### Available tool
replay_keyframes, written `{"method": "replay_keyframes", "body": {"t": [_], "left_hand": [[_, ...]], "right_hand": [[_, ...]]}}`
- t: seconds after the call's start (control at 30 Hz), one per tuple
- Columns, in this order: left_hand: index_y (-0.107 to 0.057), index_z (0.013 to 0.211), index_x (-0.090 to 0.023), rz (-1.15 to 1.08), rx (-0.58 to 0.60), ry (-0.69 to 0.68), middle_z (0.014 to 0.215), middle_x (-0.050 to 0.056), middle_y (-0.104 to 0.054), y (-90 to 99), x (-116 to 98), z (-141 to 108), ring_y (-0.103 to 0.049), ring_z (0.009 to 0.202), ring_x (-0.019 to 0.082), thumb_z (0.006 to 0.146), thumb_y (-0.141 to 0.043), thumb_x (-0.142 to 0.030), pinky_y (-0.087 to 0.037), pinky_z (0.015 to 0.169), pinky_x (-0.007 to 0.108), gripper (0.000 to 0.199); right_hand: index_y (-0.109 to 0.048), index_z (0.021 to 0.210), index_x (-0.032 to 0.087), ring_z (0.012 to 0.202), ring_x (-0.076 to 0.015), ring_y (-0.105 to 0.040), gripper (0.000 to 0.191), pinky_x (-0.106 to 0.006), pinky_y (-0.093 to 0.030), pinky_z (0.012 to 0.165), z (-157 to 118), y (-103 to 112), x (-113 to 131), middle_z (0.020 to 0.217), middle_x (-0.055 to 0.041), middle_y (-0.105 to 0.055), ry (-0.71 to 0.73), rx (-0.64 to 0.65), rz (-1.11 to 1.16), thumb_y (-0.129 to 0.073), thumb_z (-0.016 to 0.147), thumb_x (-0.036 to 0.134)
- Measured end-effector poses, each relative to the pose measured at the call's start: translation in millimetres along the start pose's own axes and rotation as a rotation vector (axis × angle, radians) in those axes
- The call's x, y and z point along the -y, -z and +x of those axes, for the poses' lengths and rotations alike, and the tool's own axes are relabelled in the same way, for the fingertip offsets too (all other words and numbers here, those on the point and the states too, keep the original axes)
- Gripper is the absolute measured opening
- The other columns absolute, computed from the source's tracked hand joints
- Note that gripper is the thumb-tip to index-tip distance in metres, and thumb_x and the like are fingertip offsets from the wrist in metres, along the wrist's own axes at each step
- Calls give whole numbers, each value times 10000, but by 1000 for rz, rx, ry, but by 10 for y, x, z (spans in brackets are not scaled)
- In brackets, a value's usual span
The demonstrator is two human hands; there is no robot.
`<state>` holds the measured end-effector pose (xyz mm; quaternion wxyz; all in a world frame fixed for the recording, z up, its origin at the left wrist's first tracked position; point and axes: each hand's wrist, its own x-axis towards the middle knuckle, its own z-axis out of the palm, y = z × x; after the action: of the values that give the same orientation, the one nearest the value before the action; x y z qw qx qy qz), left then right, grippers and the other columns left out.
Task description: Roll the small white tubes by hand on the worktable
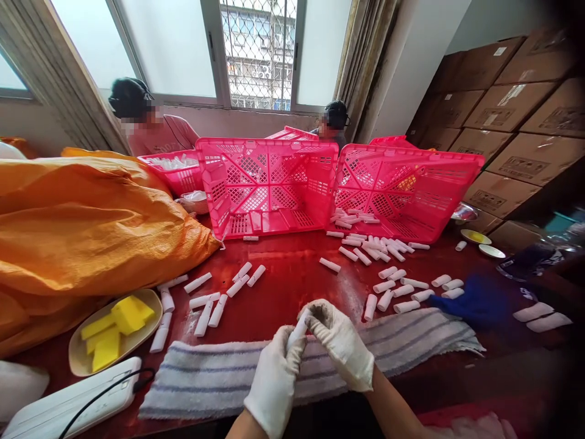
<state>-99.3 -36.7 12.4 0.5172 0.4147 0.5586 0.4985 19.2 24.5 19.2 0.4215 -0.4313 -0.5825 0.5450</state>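
Observation:
Both my hands wear white gloves and meet above a striped towel [205, 375]. My left hand [276, 372] is wrapped round the lower part of a white tube [298, 332]. At the tube's upper end, my right hand [340, 344] grips it between thumb and fingers. The tube is tilted, and part of it is hidden by my fingers. More white tubes lie on the red table [283, 268]: several to the left of my hands, some with dark marks, and several [384, 286] to the right.
Two pink baskets [269, 141] lie on their sides behind the tubes. An orange sack [91, 225], a dish with yellow sponges [119, 320] and a white power bank [77, 396] are at left. Two people sit across the table. Cardboard boxes [521, 158] are stacked at right.

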Motion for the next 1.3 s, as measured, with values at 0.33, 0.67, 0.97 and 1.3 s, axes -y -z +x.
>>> {"method": "replay_keyframes", "body": {"t": [0.33, 0.67, 0.97, 1.3], "left_hand": [[-615, 1011, -204, 240, -118, -242, 1080, 98, -678, -33, 147, 24, -631, 993, 232, 851, -531, -322, -460, 911, 341, 216], [-617, 909, -224, 273, -130, -185, 899, 75, -704, -13, 60, 0, -659, 789, 233, 826, -541, -419, -501, 741, 331, 225], [-607, 904, -218, 294, -146, -144, 863, 78, -701, -88, 90, -25, -648, 749, 234, 826, -535, -459, -484, 712, 331, 263], [-605, 875, -185, 149, 18, -29, 696, 16, -622, -13, 73, 6, -571, 608, 154, 843, -488, -565, -460, 630, 267, 400]], "right_hand": [[-503, 708, 201, 674, -147, -552, 139, -266, -454, 637, 17, -156, 110, 703, 4, -584, -77, -41, 183, -624, 646, 232], [-517, 700, 206, 652, -143, -529, 104, -269, -463, 642, 25, -131, 24, 668, 15, -566, -42, -106, 80, -559, 605, 198], [-483, 631, 206, 587, -124, -484, 89, -240, -422, 553, 11, -157, 2, 615, 26, -526, -54, -182, 156, -504, 553, 169], [-617, 770, 192, 711, -147, -540, 330, -271, -467, 683, -9, 60, 0, 736, -3, -594, 19, 2, 83, -672, 721, 513]]}}
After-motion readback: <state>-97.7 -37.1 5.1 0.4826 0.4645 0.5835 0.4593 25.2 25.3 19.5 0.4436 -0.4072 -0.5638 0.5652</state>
